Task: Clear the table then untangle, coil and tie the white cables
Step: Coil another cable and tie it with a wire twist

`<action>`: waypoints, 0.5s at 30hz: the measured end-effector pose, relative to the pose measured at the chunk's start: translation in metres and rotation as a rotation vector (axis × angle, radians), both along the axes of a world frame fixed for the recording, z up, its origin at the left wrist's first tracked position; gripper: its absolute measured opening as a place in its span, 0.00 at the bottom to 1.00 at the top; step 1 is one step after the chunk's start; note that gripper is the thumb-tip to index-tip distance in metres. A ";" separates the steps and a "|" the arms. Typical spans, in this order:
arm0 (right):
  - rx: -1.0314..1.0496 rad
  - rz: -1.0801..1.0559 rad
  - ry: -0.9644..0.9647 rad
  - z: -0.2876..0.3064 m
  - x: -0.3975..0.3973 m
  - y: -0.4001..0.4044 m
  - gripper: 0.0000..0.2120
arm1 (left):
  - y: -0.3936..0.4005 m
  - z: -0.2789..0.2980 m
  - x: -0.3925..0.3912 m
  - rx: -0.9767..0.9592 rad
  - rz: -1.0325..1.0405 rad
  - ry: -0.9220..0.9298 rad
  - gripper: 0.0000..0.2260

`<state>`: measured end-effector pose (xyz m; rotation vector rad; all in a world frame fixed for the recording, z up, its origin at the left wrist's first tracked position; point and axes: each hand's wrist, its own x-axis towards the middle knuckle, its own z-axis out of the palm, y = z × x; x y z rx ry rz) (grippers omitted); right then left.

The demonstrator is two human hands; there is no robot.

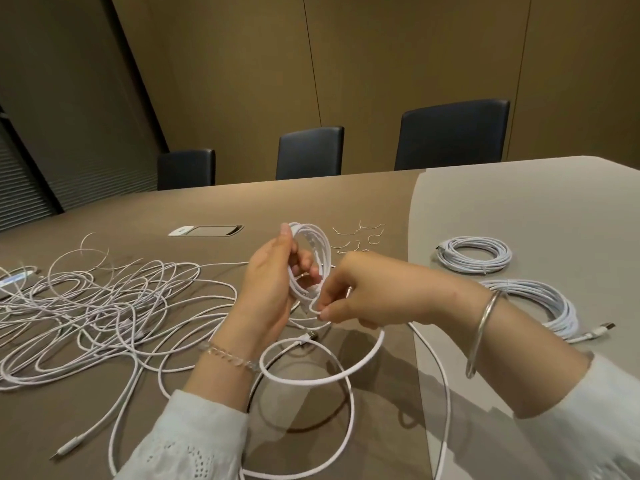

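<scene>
My left hand [273, 289] grips a small upright coil of white cable [313, 251] above the table's middle. My right hand [360, 289] pinches the same cable just below the coil, and a loose loop [349, 368] hangs from it down to the table. A tangled heap of white cables [104, 303] spreads over the left of the table. Two finished white coils lie at the right, one further back [474, 258] and one nearer [543, 303] with a plug sticking out. Several thin twist ties [360, 235] lie beyond my hands.
The brown table [381, 199] has a lighter grey section [519, 209] at the right and a cable hatch [206, 231] in the middle. Three dark chairs [310, 152] stand along the far edge. A flat device [17, 280] lies at the far left under cables.
</scene>
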<state>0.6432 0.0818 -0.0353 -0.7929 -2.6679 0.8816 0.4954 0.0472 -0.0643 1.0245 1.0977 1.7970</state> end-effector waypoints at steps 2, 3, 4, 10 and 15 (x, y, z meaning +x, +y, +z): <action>-0.028 0.017 0.036 0.004 0.003 0.000 0.06 | -0.001 -0.001 0.008 -0.031 0.029 0.111 0.18; -0.032 0.020 0.059 0.007 0.004 0.000 0.06 | -0.002 -0.002 0.010 -0.043 0.048 0.168 0.18; -0.029 0.018 0.090 0.009 0.006 0.000 0.06 | -0.002 -0.003 0.013 -0.050 0.060 0.218 0.19; -0.008 -0.121 0.196 0.016 0.009 0.003 0.18 | 0.000 -0.009 0.019 -0.135 -0.084 0.302 0.25; -0.006 -0.212 -0.100 0.023 0.025 0.012 0.11 | 0.002 -0.003 -0.011 -0.154 0.061 0.241 0.17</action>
